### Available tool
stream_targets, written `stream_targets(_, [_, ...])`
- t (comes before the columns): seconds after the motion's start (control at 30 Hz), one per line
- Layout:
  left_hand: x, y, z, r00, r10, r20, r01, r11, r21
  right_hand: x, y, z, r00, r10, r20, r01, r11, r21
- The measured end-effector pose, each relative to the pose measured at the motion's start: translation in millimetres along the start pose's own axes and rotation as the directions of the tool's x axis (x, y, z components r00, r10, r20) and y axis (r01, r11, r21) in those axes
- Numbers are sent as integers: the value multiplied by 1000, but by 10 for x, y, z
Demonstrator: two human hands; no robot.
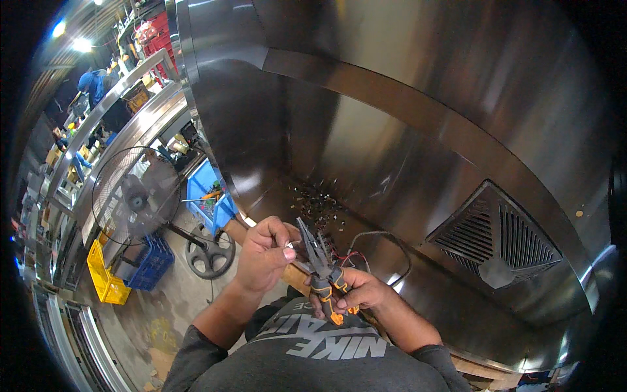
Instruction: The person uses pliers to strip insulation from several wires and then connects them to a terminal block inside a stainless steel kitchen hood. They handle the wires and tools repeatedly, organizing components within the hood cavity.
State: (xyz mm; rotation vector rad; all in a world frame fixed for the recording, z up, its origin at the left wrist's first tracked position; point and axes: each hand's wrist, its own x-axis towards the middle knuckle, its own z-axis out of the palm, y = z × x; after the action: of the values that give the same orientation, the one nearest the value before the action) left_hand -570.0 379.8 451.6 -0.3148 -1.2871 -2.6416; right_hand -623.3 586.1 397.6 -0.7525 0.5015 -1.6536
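My right hand point(360, 289) is wrapped round the black-and-orange handles of long-nose pliers point(313, 247). Their jaws point up and away from me, parted slightly. Close by on the left, my left hand point(264, 256) pinches a small whitish piece point(290, 245) between thumb and fingertips. What exactly the piece is, I cannot make out at this size. It sits beside the plier jaws, apart from them. Just past the pliers, thin red and dark wires point(349, 253) run to a thick dark cable point(400, 245) that loops to the right.
A shiny steel enclosure point(385, 157) surrounds the work, with small scraps point(317, 204) on its floor and a slatted vent point(496, 235) at right. To the left stand a pedestal fan point(136, 196), a light-blue basket point(208, 186), blue point(149, 261) and yellow crates point(104, 277). People work farther back.
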Motion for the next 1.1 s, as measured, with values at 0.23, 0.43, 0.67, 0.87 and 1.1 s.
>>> stream_targets(0.23, [11, 12, -18, 999, -3, 34, 3, 1000, 18, 4, 70, -28, 1000, 7, 28, -7, 1000, 9])
stream_targets(0.43, [-9, 48, -26, 997, -74, 25, 74, 997, 0, 13, 88, -3, 999, -15, 47, 18, 999, -47])
stream_targets(0.67, [-69, 235, 45, 973, -228, 37, 195, 899, 391, -8, 89, 13, 998, 17, -64, -30, 979, -202])
stream_targets(0.87, [-30, 405, 9, 930, -118, 347, -198, 635, 747, 15, -66, 221, 946, -260, -195, -45, 488, -872])
stream_targets(1.1, [-32, 552, -14, 811, -165, 561, -364, 608, 705, -75, -194, 306, 942, -329, -63, -47, 57, -997])
